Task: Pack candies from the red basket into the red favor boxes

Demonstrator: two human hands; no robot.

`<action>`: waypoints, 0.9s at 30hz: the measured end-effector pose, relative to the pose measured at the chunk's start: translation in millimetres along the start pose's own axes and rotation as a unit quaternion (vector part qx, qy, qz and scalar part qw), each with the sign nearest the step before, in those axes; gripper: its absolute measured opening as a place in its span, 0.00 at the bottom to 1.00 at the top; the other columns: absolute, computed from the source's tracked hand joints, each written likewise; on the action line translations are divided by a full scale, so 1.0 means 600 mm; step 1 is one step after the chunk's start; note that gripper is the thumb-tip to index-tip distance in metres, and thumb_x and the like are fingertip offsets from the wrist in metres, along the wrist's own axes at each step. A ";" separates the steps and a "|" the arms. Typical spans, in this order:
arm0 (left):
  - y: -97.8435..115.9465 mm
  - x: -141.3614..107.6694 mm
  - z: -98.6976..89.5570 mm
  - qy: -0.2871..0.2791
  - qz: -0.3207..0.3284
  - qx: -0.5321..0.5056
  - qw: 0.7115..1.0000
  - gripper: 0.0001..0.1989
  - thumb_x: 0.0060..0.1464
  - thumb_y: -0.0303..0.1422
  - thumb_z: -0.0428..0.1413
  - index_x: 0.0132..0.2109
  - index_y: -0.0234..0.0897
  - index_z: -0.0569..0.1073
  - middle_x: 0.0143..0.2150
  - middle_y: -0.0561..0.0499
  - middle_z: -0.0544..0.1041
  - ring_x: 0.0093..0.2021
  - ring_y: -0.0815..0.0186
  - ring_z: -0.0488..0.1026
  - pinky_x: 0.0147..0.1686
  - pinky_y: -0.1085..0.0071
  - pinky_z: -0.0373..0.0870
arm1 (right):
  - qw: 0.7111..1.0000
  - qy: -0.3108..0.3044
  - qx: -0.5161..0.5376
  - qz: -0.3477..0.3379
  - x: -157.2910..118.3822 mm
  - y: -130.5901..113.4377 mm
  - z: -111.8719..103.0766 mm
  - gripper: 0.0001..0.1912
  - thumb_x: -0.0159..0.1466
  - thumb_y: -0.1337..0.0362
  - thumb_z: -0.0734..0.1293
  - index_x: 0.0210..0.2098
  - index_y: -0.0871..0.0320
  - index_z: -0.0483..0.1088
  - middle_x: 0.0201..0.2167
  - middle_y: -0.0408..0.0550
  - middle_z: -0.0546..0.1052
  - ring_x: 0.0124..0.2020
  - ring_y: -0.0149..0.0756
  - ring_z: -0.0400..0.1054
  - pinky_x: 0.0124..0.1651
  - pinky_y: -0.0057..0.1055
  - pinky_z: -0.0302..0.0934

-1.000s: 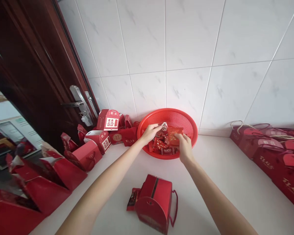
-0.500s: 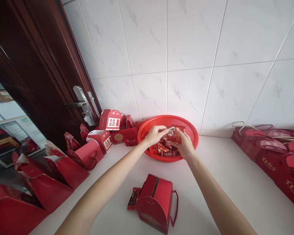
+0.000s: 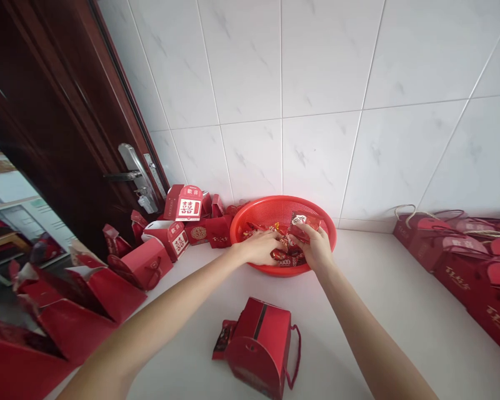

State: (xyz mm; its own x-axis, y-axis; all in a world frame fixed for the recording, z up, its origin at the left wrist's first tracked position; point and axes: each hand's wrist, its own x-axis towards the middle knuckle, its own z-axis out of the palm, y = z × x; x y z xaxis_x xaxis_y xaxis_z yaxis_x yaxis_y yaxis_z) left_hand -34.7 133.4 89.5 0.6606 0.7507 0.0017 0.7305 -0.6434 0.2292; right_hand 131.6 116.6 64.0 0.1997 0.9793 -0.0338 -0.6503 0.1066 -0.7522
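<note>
A red plastic basket (image 3: 325, 222) with a perforated wall stands against the tiled wall and contains red wrapped packets (image 3: 289, 256). My left hand (image 3: 263, 247) reaches down into it, its curled fingers closed round a small red wrapped piece. At the basket's right side my right hand (image 3: 315, 244) pinches a flat red packet (image 3: 305, 221) with white and dark print. Nearer to me, a red box (image 3: 260, 347) with a dark stripe and a cord handle lies on the white surface. A small dark red packet (image 3: 224, 339) rests against its left side.
Red boxes (image 3: 183, 205) and open red cartons (image 3: 104, 283) line the left side. Another row of red boxes (image 3: 445, 266) with cord handles runs along the right. Behind the left row is a dark brown door (image 3: 75, 111) with a metal handle.
My left hand has moved down and lower into the basket, away from the packet near my right hand. My right hand still holds its packet, now slightly further right.
</note>
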 end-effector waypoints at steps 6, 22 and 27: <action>-0.041 0.028 -0.002 0.078 -0.139 0.074 0.984 0.06 0.48 0.32 0.65 0.36 0.42 0.80 0.47 0.45 0.79 0.50 0.50 0.75 0.46 0.64 0.68 | 1.000 0.003 -0.013 -0.001 -0.007 -0.001 0.002 0.13 0.44 0.69 0.76 0.28 0.57 0.71 0.28 0.41 0.79 0.33 0.37 0.75 0.33 0.33 0.77; -0.039 0.026 -0.005 0.105 -0.011 -0.044 0.993 0.08 0.52 0.29 0.57 0.36 0.42 0.81 0.37 0.50 0.82 0.38 0.59 0.77 0.42 0.66 0.69 | 0.999 0.003 -0.032 -0.028 -0.001 0.005 -0.004 0.14 0.45 0.64 0.77 0.30 0.56 0.72 0.30 0.41 0.79 0.35 0.37 0.75 0.34 0.32 0.76; -0.040 0.050 0.038 0.079 -0.106 -0.064 0.989 0.08 0.35 0.25 0.64 0.24 0.42 0.75 0.26 0.51 0.77 0.33 0.55 0.75 0.35 0.66 0.65 | 0.999 0.005 -0.036 -0.023 -0.005 0.003 0.001 0.15 0.45 0.64 0.76 0.31 0.56 0.72 0.31 0.42 0.79 0.35 0.37 0.75 0.33 0.30 0.75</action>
State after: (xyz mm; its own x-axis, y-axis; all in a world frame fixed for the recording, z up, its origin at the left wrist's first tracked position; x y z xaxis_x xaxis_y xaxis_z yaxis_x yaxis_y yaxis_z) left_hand -28.5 167.6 61.9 0.4525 0.8873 0.0894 0.8151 -0.4522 0.3621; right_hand 129.6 113.9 63.0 0.2350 0.9720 -0.0049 -0.5862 0.1376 -0.7984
